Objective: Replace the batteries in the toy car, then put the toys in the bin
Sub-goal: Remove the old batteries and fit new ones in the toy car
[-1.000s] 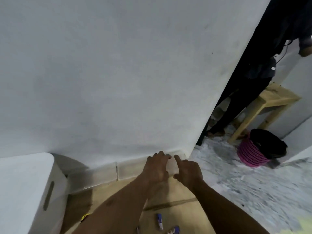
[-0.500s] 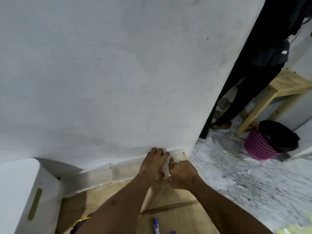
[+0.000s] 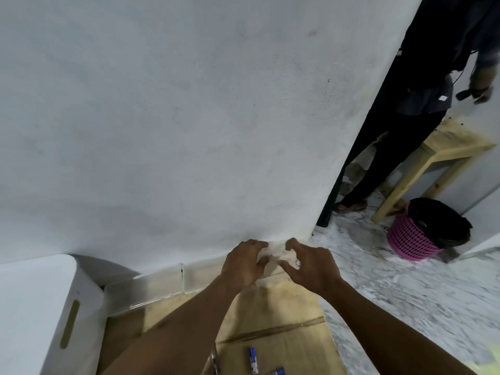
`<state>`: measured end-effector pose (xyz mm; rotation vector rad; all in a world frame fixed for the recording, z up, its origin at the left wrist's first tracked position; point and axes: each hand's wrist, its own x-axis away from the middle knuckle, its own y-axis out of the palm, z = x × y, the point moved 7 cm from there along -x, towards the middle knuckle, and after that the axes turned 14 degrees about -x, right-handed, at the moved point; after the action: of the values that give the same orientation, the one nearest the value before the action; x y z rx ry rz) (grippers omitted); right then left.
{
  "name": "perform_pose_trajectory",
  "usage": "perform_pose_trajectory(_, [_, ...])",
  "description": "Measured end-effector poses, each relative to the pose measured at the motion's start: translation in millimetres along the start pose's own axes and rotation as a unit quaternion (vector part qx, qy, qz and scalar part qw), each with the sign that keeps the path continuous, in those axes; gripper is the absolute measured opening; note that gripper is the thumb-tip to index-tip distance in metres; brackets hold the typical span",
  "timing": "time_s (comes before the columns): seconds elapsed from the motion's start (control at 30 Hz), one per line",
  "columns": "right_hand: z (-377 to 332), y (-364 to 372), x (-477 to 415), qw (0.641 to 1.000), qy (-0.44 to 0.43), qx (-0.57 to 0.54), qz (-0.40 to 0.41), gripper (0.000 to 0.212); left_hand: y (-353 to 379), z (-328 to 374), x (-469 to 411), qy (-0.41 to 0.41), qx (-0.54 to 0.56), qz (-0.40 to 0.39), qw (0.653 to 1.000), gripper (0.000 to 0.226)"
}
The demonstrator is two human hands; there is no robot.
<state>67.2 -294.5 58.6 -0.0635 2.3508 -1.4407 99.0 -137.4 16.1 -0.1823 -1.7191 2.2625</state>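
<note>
Both hands are held at the surface's point(image 3: 281, 307) far edge by the wall. Left hand point(image 3: 243, 263) curled on a clear box point(image 3: 273, 255); right hand point(image 3: 311, 263) part open, its hold unclear. Batteries point(image 3: 253, 359) lie at near edge, well apart from hands.

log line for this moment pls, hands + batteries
left hand: on clear box at wall | right hand: same box, fingers spread | loose batteries: on wooden table | car: unseen
</note>
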Motion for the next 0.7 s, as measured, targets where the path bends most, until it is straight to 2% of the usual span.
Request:
perform_pose_trajectory(0.07, [6, -6, 10, 0.999, 0.011, -0.025, 0.028, 0.030, -7, -1, -3, -0.037, 0.057, 0.009, 0.998, 0.038])
perform_pose_trajectory(0.17, [5, 15, 18, 0.996, -0.080, -0.010, -0.023, 0.049, -12, -2, -8, -0.075, 0.102, 0.008, 0.992, 0.033])
perform_pose_trajectory(0.3, [-5, 51, 0, 0.981, -0.167, 0.066, -0.079, 0.047, -11, -5, -17, -0.084, 0.126, 0.006, 0.988, 0.026])
perform_pose_trajectory(0.37, [-9, 75, -12, 0.968, -0.214, 0.070, -0.112, 0.046, -9, -7, -21, -0.093, 0.136, -0.007, 0.986, 0.027])
perform_pose_trajectory(0.43, [-10, 98, -19, 0.949, -0.262, 0.071, -0.161, 0.040, -8, -10, -23, -0.099, 0.146, -0.024, 0.984, 0.028])
perform_pose_trajectory(0.5, [-12, 108, -21, 0.930, -0.287, 0.098, -0.206, 0.018, -7, -12, -25, -0.101, 0.158, -0.039, 0.981, 0.028])
perform_pose_trajectory(0.57, [-15, 105, -19, 0.930, -0.288, 0.094, -0.208, 0.002, -8, -12, -25, -0.094, 0.159, -0.049, 0.981, 0.030])
perform_pose_trajectory(0.7, [-7, 80, -9, 0.975, -0.189, -0.036, -0.112, 0.019, -9, -13, -22, -0.089, 0.155, -0.051, 0.983, 0.029])
